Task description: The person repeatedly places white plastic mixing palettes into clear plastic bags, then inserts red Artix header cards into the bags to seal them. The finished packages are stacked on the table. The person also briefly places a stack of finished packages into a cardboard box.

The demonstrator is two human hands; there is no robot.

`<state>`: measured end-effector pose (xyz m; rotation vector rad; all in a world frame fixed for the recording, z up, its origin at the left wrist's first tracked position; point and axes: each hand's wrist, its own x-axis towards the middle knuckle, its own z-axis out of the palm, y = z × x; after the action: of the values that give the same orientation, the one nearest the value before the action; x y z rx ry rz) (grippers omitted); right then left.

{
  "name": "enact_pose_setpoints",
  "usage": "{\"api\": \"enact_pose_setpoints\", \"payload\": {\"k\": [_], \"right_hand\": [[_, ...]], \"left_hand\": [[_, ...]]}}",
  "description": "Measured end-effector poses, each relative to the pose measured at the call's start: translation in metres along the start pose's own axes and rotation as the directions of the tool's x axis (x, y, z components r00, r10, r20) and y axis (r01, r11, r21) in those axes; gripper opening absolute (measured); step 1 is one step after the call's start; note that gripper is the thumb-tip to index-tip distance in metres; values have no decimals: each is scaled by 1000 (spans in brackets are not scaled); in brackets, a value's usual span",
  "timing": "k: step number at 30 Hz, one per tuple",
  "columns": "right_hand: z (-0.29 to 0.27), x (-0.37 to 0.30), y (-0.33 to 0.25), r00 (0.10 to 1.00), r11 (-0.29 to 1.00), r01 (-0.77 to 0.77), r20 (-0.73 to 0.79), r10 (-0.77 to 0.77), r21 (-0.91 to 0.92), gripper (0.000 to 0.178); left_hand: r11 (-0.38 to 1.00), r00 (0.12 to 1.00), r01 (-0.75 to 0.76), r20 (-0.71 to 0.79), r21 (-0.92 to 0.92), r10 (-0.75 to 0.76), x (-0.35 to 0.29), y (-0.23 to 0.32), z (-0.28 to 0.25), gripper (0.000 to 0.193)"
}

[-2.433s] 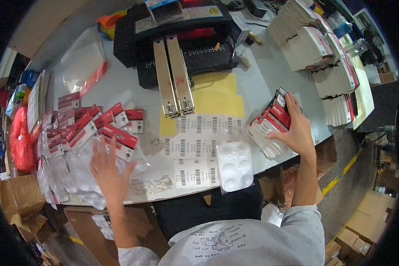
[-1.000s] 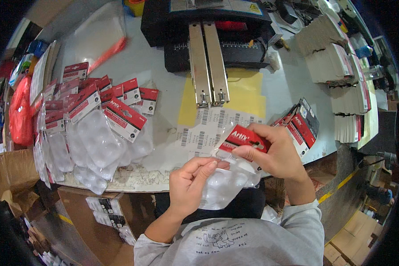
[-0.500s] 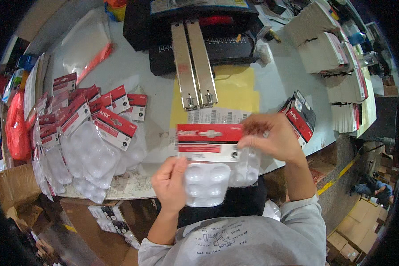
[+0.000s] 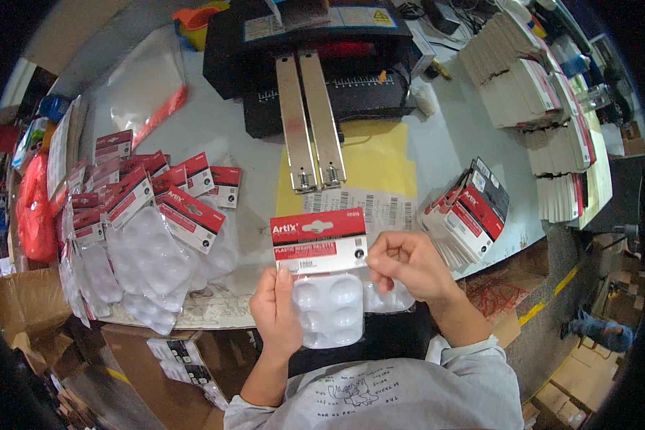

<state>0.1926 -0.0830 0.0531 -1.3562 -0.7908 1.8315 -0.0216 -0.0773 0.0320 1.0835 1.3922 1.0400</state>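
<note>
The left hand [image 4: 276,315] and right hand [image 4: 408,265] are both pinching a clear plastic palette [image 4: 330,308] with its red header card [image 4: 319,240], above the desk [image 4: 444,150] edge. It is probably light, thin and bendable, so gripping the card edges seems safest.

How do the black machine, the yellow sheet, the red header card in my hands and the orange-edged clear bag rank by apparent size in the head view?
1. black machine
2. yellow sheet and clear bag look alike
3. red header card, though nearest the camera
</note>
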Motion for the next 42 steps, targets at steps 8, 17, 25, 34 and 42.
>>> {"api": "enact_pose_setpoints", "payload": {"k": [8, 17, 25, 34, 42], "right_hand": [[7, 72, 1, 937, 942, 263, -287, -198, 210, 13], [7, 57, -11, 918, 968, 217, -309, -247, -130, 17], [-92, -47, -18, 672, 191, -236, -301, -677, -953, 92], [-109, -49, -11, 697, 221, -262, -342, -630, -940, 112], [-65, -55, -30, 568, 285, -368, -457, -684, -885, 64]], "left_hand": [[967, 987, -139, -50, 215, 153, 71, -7, 26, 35], [923, 994, -104, -3, 370, 113, 68, -28, 13, 34], [125, 665, 146, -191, 981, 722, 88, 74, -87, 30], [573, 921, -384, 258, 724, 291, 21, -56, 71, 30], [970, 974, -167, 184, 177, 134, 21, -18, 49, 9]]}}
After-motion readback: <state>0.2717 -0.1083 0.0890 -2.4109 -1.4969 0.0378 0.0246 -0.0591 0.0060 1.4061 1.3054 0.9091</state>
